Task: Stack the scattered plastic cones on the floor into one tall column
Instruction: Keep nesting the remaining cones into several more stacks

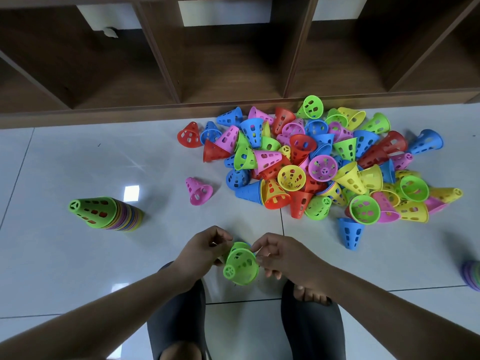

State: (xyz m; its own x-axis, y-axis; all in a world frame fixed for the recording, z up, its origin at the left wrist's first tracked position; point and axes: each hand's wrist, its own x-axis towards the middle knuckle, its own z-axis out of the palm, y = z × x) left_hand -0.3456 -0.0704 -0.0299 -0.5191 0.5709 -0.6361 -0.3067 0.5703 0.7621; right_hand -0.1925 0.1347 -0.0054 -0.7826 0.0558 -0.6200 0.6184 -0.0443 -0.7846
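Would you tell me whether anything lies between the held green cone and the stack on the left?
Nothing visible does. Only bare floor lies between the green cone, held by the left hand and right hand, and the stack; the lone pink cone sits off that path.

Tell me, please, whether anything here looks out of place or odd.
A pink cone lies on its side alone, left of the pile. A white scrap sits in the left shelf bay.
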